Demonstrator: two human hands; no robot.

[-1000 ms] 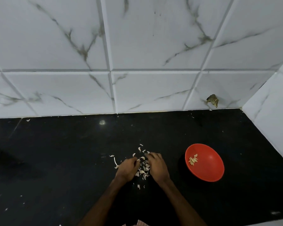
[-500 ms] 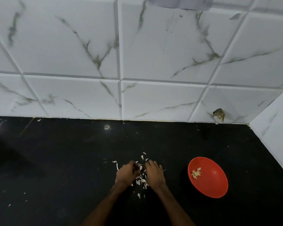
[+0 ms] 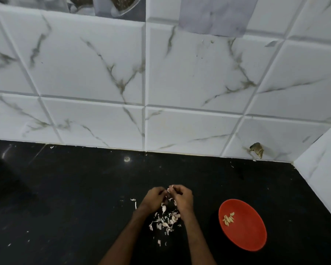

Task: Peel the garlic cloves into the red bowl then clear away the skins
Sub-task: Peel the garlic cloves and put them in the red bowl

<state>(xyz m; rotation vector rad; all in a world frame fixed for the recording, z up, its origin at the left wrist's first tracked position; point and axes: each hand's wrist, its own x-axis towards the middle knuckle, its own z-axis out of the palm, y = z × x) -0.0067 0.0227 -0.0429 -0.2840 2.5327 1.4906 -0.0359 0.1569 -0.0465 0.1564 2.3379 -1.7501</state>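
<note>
Skins (image 3: 165,222) litter black counter (image 3: 65,188) near wrists; left hand (image 3: 154,199) and right hand (image 3: 182,197) pinch one garlic piece (image 3: 169,190); red bowl (image 3: 243,240) holds peeled cloves (image 3: 228,219).

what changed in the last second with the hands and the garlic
The left hand and right hand lifted off the skin pile, away from the body, and now pinch a garlic clove between them. The red bowl and its peeled cloves stayed put.
</note>
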